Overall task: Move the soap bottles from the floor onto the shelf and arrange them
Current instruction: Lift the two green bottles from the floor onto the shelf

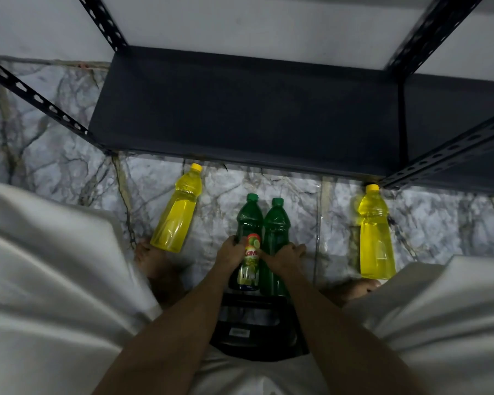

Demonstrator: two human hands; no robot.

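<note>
- Fingers of the left hand curl round the waist of the labelled green bottle, the thumb side lying on the label; the grip looks closed and firm.
- Right hand wraps the plain green bottle at about the same height, its fingers curled over the far side with the tips showing at the right.
- Both green bottles lie side by side, touching, on the marble floor between the person's bare feet, caps pointing at the shelf.
- Left yellow bottle lies tilted on the floor near the left foot; the right yellow bottle lies well apart on the other side, its cap just beside a shelf post.
- No bottle is on the dark shelf board yet.
- Handling, as a guess: the bottles look full, so each should feel fairly heavy for one hand, with liquid that shifts as it tips upright.
- Smooth clear plastic may be slippery and give a little under a squeeze, though it is not fragile.
- Narrow waist is the sensible hold; the cap and neck offer less purchase for a full bottle.
- Label gives the left hand slightly better friction.
</note>
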